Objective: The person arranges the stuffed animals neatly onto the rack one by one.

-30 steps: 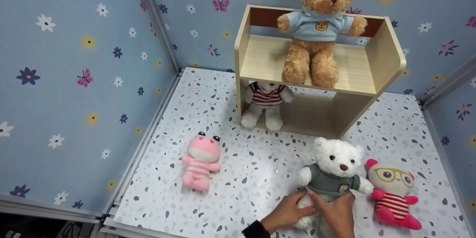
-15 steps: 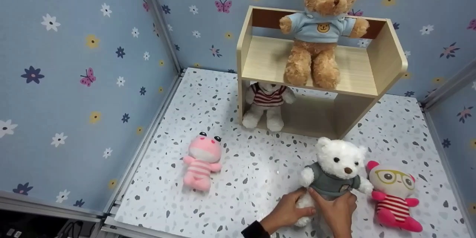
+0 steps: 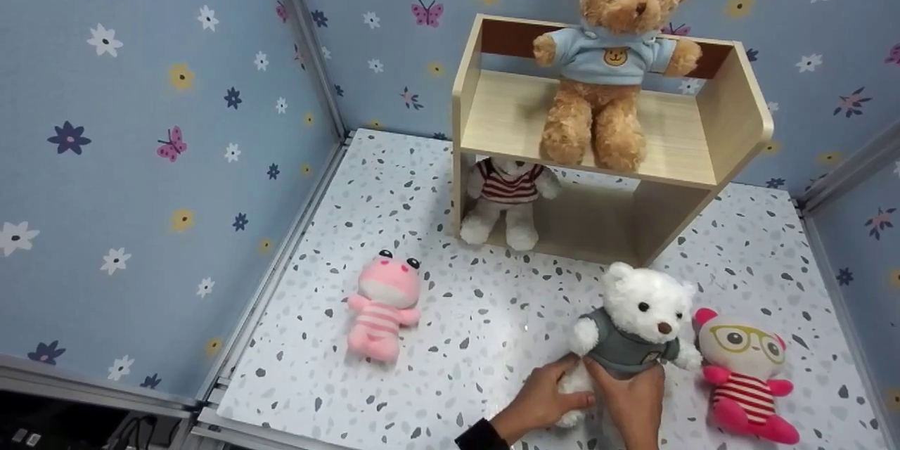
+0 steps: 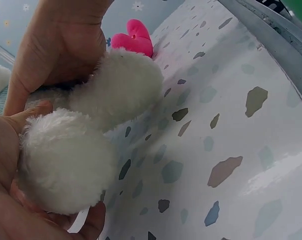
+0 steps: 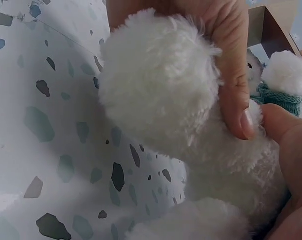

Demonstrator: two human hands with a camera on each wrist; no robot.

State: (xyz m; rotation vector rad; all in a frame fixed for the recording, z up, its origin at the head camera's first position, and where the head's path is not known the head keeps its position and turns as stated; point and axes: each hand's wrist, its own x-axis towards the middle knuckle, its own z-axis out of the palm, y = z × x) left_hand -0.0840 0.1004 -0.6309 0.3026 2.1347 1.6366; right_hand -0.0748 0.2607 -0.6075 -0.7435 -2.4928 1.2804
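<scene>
Left hand [image 3: 540, 397] curled round one leg of the white bear [image 3: 643, 306]; right hand [image 3: 633, 401] grips it at the other leg. Bear, in a grey-green shirt [image 3: 624, 350], is held at the near right of the speckled bench [image 3: 457, 394], in front of the wooden shelf unit [image 3: 671, 218], just beside the pink-eared panda toy [image 3: 745, 383]; pink frog toy [image 3: 385, 309] lies well apart, bench left

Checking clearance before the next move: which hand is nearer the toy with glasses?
Right. The right hand grips the white bear, left of the toy with glasses; the left hand is farther left, holding the bear's leg.
</scene>
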